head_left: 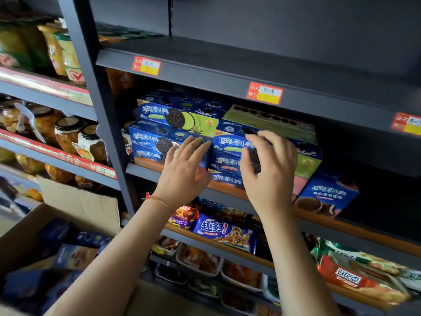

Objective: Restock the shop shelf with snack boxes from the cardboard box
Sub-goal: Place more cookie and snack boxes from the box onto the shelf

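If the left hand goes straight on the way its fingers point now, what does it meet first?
Most likely the left stack of blue cookie boxes: the left hand is open, its fingertips already at the stack's right end. Whether they touch it is unclear.

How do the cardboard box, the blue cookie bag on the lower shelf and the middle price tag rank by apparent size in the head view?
1. cardboard box, largest, though it is nearest the camera and partly cut off.
2. blue cookie bag.
3. middle price tag, smallest.
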